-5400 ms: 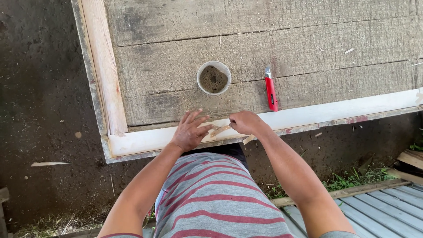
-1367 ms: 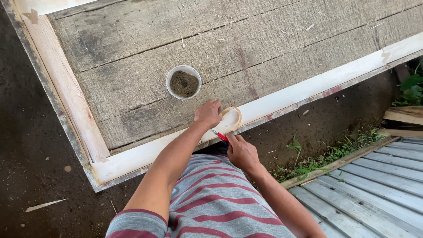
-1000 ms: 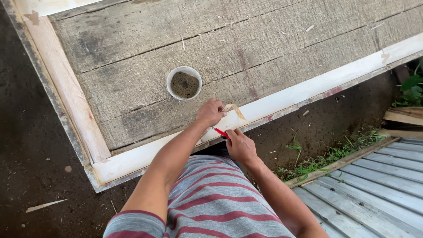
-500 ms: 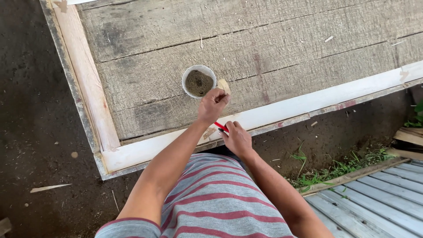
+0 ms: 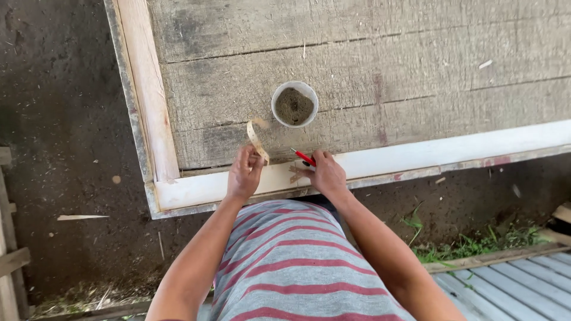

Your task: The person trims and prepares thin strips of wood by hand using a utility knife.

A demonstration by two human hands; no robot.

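Observation:
My left hand (image 5: 244, 175) pinches a thin curled strip of pale material (image 5: 256, 135), which arcs upward toward a small white cup (image 5: 294, 104). The cup stands on grey weathered planks (image 5: 380, 59) and holds brownish grainy stuff. My right hand (image 5: 325, 174) grips a small red-handled cutter (image 5: 304, 157), its tip pointing up-left. Both hands rest over the white-painted wooden frame rail (image 5: 416, 157) at the near edge of the panel. A few pale scraps lie on the rail between my hands.
A pale upright frame member (image 5: 146, 89) runs along the panel's left side. Dark soil (image 5: 59, 119) lies to the left and below. Corrugated metal sheeting (image 5: 511, 288) and some grass (image 5: 476, 244) are at the lower right. Wooden boards (image 5: 9, 261) show at the left edge.
The red cutter, earlier lying on the planks, is now in my right hand. My left hand has drawn back from beside the cup to the rail, still holding the curled strip.

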